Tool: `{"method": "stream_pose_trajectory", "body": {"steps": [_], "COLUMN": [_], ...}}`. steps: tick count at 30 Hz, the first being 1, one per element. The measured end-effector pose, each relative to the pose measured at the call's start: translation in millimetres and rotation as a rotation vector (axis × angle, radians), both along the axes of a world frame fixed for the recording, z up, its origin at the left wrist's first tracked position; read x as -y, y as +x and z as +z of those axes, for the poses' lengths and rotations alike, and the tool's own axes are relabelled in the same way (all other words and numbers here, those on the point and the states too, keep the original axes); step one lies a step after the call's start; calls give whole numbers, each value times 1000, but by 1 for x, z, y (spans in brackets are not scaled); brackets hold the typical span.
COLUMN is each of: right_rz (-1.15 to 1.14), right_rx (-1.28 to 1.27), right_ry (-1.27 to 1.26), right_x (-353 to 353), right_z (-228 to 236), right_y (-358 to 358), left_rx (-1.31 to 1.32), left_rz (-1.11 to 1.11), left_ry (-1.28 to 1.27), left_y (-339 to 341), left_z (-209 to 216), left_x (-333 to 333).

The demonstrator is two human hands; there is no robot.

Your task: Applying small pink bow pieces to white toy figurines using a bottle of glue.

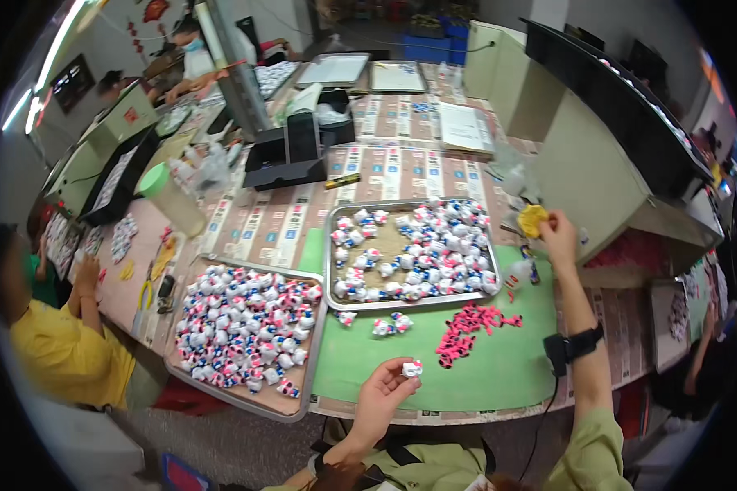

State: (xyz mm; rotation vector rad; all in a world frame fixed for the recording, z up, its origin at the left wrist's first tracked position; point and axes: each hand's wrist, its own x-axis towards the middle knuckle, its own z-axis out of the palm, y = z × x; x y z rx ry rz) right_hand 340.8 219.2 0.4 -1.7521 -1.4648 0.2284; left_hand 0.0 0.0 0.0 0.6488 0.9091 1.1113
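Observation:
Near the front edge of the green mat, my left hand pinches a small white figurine with pink marks between thumb and fingers. My right hand is stretched out to the far right, its fingertips closed on a yellow crumpled piece, which looks like a cloth or sponge. Between the hands lies a loose pile of small pink pieces on the mat. A few white, pink and blue figurines sit left of that pile.
Two metal trays hold many figurines: one tray behind the mat, one at left. A green-lidded bottle, black boxes and papers stand farther back. A tall panel rises at right. A person in yellow works at left.

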Motion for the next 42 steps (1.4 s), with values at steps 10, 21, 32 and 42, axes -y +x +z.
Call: {"method": "stream_pose_trajectory", "body": {"steps": [10,21,32,42], "right_rz": [161,328,248,84], "right_rx": [-786,285,319,513], "right_ry": [19,-170,-373,-207], "right_x": [-16,-13,12,8], "right_z": [-2,7,28,25], "right_y": [18,15,3,-14], "left_rx": [39,7,-23,-111], "left_rz": [-27,2,37,25], "left_ry": [1,-18,-1,125], "left_y": [-4,-9,0,5], "left_z": [2,5,3,35], "left_x": [-1,1,3,-23]}}
